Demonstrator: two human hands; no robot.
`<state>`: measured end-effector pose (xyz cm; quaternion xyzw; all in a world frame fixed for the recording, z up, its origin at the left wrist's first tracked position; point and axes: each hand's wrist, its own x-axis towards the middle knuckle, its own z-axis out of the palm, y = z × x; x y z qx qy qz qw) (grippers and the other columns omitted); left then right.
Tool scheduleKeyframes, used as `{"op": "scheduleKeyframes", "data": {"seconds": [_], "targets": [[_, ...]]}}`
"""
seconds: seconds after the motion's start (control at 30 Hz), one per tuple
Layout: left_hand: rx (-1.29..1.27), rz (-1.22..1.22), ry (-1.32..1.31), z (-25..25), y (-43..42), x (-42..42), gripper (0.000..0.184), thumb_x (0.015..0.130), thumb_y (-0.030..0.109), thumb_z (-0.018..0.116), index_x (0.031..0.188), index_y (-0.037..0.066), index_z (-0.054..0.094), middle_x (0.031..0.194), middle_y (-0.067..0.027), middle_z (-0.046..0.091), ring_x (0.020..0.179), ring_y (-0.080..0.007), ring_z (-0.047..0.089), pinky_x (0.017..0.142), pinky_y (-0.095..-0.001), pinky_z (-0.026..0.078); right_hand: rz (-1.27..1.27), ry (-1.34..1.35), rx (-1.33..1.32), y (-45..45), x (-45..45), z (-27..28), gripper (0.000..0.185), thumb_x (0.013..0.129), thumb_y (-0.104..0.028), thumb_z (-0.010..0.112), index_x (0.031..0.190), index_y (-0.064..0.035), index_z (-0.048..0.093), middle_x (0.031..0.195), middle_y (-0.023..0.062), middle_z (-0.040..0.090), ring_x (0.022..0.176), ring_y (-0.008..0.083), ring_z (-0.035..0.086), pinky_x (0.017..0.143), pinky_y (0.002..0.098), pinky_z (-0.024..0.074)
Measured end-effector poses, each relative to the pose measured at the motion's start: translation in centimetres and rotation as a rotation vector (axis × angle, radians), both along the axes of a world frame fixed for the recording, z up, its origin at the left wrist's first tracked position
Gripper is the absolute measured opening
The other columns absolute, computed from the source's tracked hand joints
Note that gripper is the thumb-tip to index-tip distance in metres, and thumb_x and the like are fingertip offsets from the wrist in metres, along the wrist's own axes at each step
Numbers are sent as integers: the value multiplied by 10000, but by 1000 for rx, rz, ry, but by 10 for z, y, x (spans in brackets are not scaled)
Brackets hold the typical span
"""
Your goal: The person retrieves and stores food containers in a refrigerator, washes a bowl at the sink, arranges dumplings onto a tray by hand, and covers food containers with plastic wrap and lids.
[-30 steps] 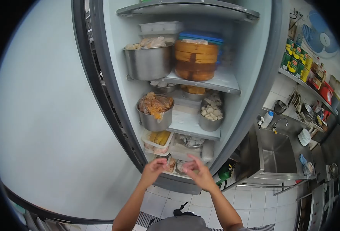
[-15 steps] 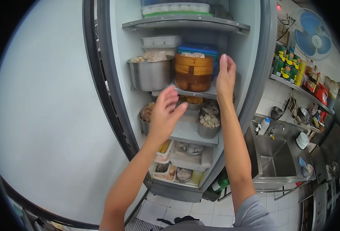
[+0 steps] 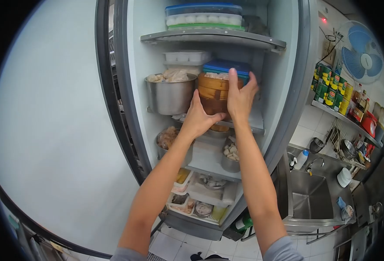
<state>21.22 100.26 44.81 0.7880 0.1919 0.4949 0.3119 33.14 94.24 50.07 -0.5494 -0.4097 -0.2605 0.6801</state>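
Note:
A round bamboo steamer (image 3: 212, 92) with a plastic-wrapped top stands on the middle shelf of an open fridge. My left hand (image 3: 199, 118) is curled against its left side, with the thumb across its lower front. Around the right side and front edge is my right hand (image 3: 240, 101), its fingers bent and partly hiding the steamer. Both hands appear to be gripping it. Just left of the steamer is a steel pot (image 3: 168, 96) filled with bagged food (image 3: 174, 75). Blue-lidded containers (image 3: 227, 66) sit behind it.
The upper shelf (image 3: 213, 38) holds an egg tray (image 3: 203, 19). On the lower shelf are a bowl of pale chunks (image 3: 231, 152) and bagged food (image 3: 168, 137). The fridge door (image 3: 57, 122) stands open at left. A sink (image 3: 311, 195) and a shelf of cans (image 3: 329, 87) are at right.
Both hands have moved in from either side of the bamboo steamer to close around it. The camera view has shifted slightly.

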Motion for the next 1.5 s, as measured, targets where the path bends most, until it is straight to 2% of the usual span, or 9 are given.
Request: {"op": "scheduleKeyframes", "data": {"seconds": [0.1,0.3,0.47,0.53,0.97,1.13,1.3,1.4,1.5], "targets": [[-13,-62,0,8,-1,4,1211,627,334,906,1513,-70,188,1448,-308,417,1368,-412,431,1127,-438,383,361,237,-195,-8,11,-10,1125,717,-595,824,1420,113,303,1329,294,520,1240,359,557,1033,437,465],[78,3,-110,5,-27,5,1151,591,304,946,1486,18,282,1371,-217,516,1280,-343,532,1073,-421,448,617,118,-234,-38,18,-13,1160,639,-302,955,1432,122,222,1294,252,548,1183,285,597,953,356,542],[119,81,-165,11,-61,-18,1200,597,304,950,1514,-1,238,1447,-233,411,1348,-355,455,1105,-425,419,607,71,-210,-68,-8,-5,1095,651,-296,946,1412,102,266,1261,228,570,1154,275,610,946,356,545],[70,33,-173,20,-85,-41,1317,609,285,939,1545,-52,76,1518,-285,247,1407,-425,332,1146,-463,353,649,108,-157,-91,-34,-1,1047,660,-260,941,1405,88,293,1267,215,569,1153,261,606,938,353,547],[196,562,-202,-27,-160,-201,1194,652,184,903,1538,-52,139,1464,-266,330,1372,-398,378,1131,-458,354,1227,2,-115,-98,-172,-41,1105,559,-242,989,1411,24,338,1322,191,552,1213,284,577,1033,401,485],[280,375,-327,70,-146,-218,930,674,78,884,1452,-26,385,1265,-125,597,1181,-227,585,980,-347,505,1209,-246,33,-64,-182,49,1046,572,-392,955,1336,34,381,1215,227,614,1078,305,647,951,415,523],[413,190,-211,182,-103,-201,773,731,294,879,1327,-33,511,1220,-138,632,1152,-234,606,1010,-358,462,1155,-543,-56,-81,-151,168,557,818,-357,806,1216,0,648,1050,111,721,938,214,692,858,354,561],[430,74,-201,230,-70,-166,596,850,262,762,1323,-25,539,1231,-205,634,1148,-317,608,1021,-388,469,970,-545,-134,-50,-120,216,548,809,-383,823,1186,-11,678,1085,102,730,950,181,689,865,338,555],[355,79,-231,254,5,-136,777,666,334,931,1279,7,584,1208,-123,664,1153,-225,618,1019,-380,460,941,-527,-111,-8,-92,235,539,818,-398,814,1157,1,689,1074,119,737,940,209,699,859,336,545]]}}
